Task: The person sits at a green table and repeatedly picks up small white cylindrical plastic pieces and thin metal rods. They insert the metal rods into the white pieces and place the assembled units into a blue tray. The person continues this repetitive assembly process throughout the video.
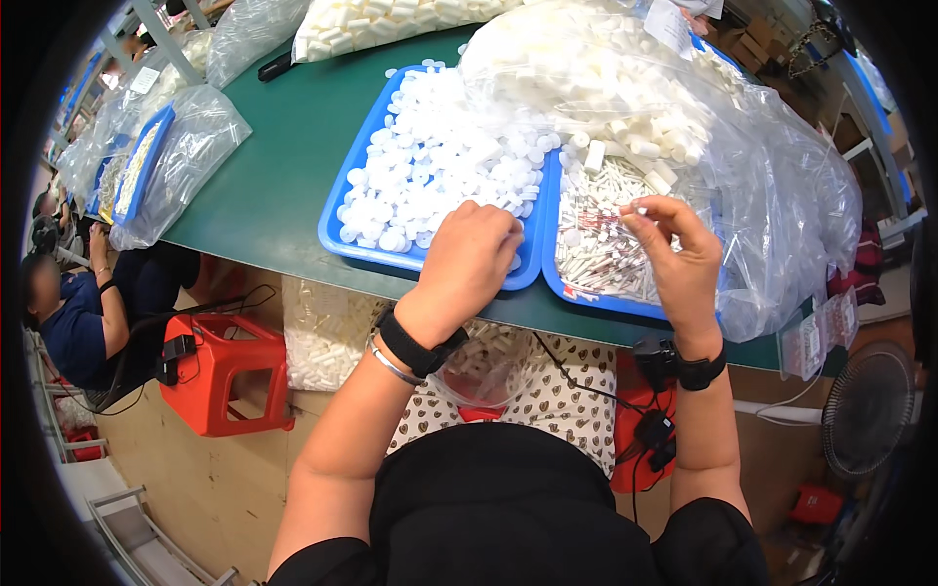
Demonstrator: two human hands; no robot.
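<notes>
My left hand (467,256) is over the near right part of a blue tray (337,217) heaped with small translucent white plastic discs (430,146). Its fingers are curled together and pointing down; whatever is between them is hidden. My right hand (684,256) is raised above a second blue tray (611,305), thumb and forefinger pinching a small white piece (641,209). Below it, that tray holds many thin white sticks (611,262), some with reddish parts. Larger white cylinders (660,176) lie at the tray's far side.
A big clear bag of white cylinders (596,68) leans over both trays on the green table (283,146). Another full bag (391,18) lies at the back. At left are a red stool (225,376) and a seated person (83,322); a fan (868,408) stands at right.
</notes>
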